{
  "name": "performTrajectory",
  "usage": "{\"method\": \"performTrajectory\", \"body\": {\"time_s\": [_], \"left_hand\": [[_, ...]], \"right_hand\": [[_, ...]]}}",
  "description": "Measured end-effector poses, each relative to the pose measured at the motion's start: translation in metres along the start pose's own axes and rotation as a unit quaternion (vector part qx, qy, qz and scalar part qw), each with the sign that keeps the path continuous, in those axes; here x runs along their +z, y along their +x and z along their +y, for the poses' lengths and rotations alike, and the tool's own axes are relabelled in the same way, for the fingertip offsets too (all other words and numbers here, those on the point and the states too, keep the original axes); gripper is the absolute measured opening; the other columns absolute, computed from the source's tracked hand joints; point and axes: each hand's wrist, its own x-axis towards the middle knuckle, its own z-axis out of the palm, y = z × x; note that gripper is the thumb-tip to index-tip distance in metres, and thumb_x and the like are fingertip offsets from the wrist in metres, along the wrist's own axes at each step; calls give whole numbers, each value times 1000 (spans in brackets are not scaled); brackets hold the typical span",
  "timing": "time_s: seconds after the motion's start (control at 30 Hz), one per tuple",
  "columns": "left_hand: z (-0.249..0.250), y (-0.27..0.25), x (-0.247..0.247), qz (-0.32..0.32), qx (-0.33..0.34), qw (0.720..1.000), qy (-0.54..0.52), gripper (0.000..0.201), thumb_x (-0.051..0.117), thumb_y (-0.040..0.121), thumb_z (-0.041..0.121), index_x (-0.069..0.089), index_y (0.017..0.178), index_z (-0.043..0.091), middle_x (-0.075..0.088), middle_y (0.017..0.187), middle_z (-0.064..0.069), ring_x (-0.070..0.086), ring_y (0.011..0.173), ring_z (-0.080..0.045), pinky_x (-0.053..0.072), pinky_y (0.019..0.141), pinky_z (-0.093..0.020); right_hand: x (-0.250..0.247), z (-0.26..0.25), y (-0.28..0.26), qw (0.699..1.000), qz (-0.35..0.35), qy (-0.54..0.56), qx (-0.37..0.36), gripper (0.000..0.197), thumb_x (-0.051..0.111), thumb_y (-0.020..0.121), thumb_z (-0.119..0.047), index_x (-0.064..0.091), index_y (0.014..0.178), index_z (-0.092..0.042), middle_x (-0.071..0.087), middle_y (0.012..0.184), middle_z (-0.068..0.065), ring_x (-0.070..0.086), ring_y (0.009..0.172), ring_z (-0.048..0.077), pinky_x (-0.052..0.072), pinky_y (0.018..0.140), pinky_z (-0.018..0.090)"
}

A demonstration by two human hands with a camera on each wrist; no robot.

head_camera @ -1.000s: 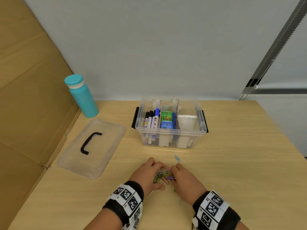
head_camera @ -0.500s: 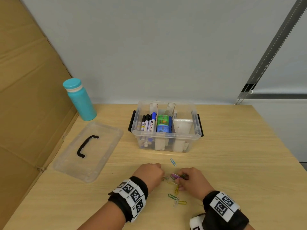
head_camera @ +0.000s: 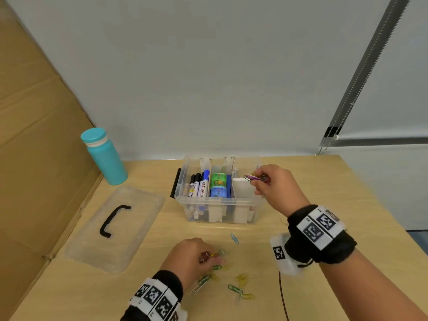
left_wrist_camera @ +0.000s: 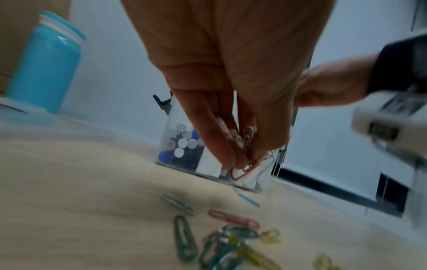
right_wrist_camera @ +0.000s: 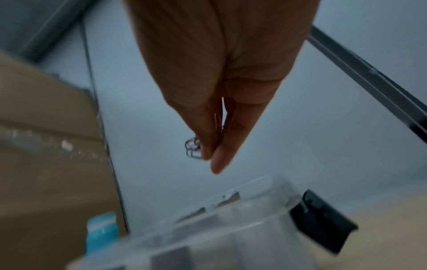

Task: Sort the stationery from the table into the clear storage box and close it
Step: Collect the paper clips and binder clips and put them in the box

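Loose paper clips point(head_camera: 238, 289): scattered on the table point(head_camera: 324, 181) nearest the viewer, still to be gathered.
Left hand point(head_camera: 192, 257): fingertips pinched together on a few clips just above the table.
Right hand point(head_camera: 275, 184): a small bundle of clips point(head_camera: 253, 177) is pinched above the right end of the clear storage box point(head_camera: 217, 188).
Step advice: the bundle is best lowered inside the rightmost compartment before release, so nothing bounces out.
Lid point(head_camera: 115, 225): lying left of the box, to be fitted last.
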Motion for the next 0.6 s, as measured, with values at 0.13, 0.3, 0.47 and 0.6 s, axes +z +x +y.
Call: {"method": "performTrajectory", "body": {"time_s": [0.13, 0.3, 0.47, 0.6], "left_hand": [[11, -5, -19, 84, 31, 989, -119, 26, 66, 78, 42, 75, 94, 24, 62, 78, 14, 59, 69, 4, 45, 65, -13], [50, 21, -58, 159, 80, 978, -113, 18, 64, 86, 26, 70, 103, 29, 57, 81, 20, 57, 76, 1, 45, 69, -6], [85, 78, -82, 189, 92, 976, -55, 18, 59, 90, 28, 70, 103, 22, 61, 86, 11, 55, 73, -3, 42, 67, -9], [90, 123, -72, 56, 26, 995, 72, 21, 55, 92, 26, 71, 102, 15, 70, 96, -2, 62, 83, -16, 53, 83, -30]], "right_hand": [[15, 4, 22, 968, -141, -205, 18, 27, 55, 93, -10, 63, 118, -9, 63, 118, 10, 58, 110, 23, 44, 90, 29], [4, 7, -5, 991, -20, -124, -40, 33, 46, 94, -3, 63, 120, -13, 65, 119, 6, 58, 111, 19, 44, 94, 25], [-4, 37, -51, 992, 77, -43, -86, 18, 53, 92, -9, 65, 102, -19, 63, 98, -6, 59, 85, 4, 48, 68, 13], [0, 66, -78, 996, 31, -49, -62, 17, 54, 91, -9, 65, 97, -21, 63, 95, -9, 60, 84, 1, 46, 64, 7]]}}
